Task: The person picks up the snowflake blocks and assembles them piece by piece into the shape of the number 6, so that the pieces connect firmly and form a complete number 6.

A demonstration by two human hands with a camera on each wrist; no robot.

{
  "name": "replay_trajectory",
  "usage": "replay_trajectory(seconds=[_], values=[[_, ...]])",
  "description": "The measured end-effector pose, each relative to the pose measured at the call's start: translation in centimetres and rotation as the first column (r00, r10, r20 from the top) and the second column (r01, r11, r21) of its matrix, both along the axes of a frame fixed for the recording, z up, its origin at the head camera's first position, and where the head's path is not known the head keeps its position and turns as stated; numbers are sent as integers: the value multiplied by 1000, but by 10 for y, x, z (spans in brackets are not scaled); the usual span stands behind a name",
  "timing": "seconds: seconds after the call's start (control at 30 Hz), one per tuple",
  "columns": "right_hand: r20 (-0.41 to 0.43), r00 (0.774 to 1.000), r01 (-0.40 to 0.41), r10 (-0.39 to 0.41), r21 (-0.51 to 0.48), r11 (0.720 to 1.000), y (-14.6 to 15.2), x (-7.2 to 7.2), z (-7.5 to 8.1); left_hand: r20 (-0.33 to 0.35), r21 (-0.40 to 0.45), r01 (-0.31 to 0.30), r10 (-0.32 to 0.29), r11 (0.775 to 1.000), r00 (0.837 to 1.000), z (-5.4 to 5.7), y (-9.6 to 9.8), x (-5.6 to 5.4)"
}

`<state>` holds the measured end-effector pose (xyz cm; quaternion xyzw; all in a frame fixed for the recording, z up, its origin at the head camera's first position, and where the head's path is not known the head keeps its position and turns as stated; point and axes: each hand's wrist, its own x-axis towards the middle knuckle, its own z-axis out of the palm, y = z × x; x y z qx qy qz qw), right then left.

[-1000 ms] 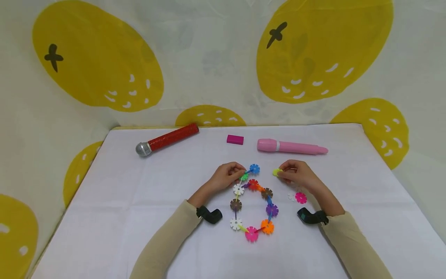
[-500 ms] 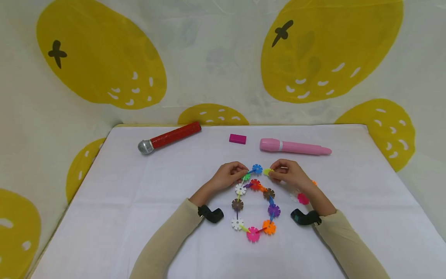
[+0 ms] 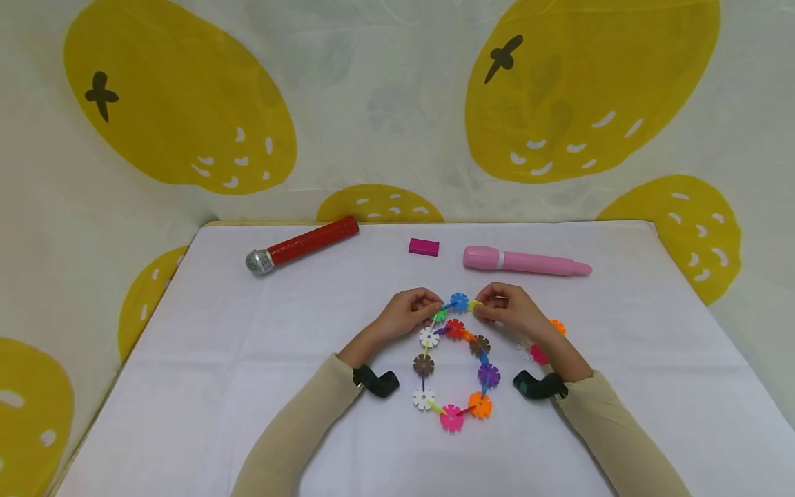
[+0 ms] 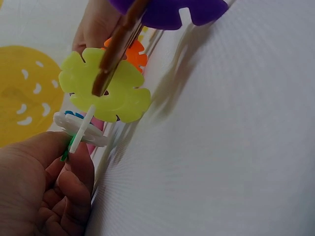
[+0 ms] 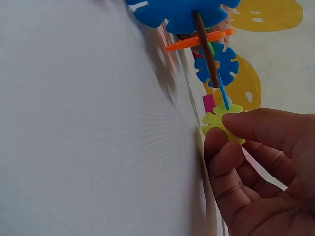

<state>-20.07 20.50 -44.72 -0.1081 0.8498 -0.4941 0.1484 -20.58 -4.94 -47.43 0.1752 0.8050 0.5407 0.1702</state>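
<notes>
My left hand [image 3: 402, 316] pinches a green snowflake disc [image 3: 440, 315] at the top left of a ring of notched plastic discs. A blue snowflake disc [image 3: 459, 301] stands out from it to the right, joined through another blue piece. Between thumb and fingers my right hand [image 3: 513, 309] holds a yellow snowflake disc [image 5: 214, 119], whose edge meets a blue piece [image 5: 224, 93] in the right wrist view. Below the hands, the ring runs through a white disc [image 3: 428, 337], a purple disc [image 3: 488, 375] and a pink disc [image 3: 451, 417]. Fingers partly cover the green and yellow discs.
Loose discs, an orange one [image 3: 558, 326] and a pink one [image 3: 539, 354] among them, lie beside the right wrist. At the back of the white table [image 3: 248, 386] are a red microphone [image 3: 310, 245], a magenta block [image 3: 424, 247] and a pink microphone-shaped toy [image 3: 528, 261].
My right hand has moved left, bringing the yellow snowflake disc up against the blue one. The left hand keeps its grip on the green disc. The whole view shifted slightly.
</notes>
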Motion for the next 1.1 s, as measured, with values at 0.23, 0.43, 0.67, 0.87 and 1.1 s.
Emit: replay_trajectory(seconds=[0.23,0.43,0.67,0.87,1.1], values=[[-73,997,-3,4,16,1000,-4,1,-1,6,-11,9,-9,1000,1000,-2,-1,-1],[-149,988,-25,31,40,999,-6,-1,-2,1,-14,18,-18,1000,1000,-2,-2,-1],[-176,984,-11,23,71,997,-9,-2,0,-19,-11,34,-34,999,999,0,-3,-2],[-94,995,22,-16,57,998,-13,-1,3,-16,-14,47,-47,999,999,-1,-2,-2],[-111,994,10,0,93,996,-12,0,3,-4,-24,38,-38,999,999,-1,-2,-2]])
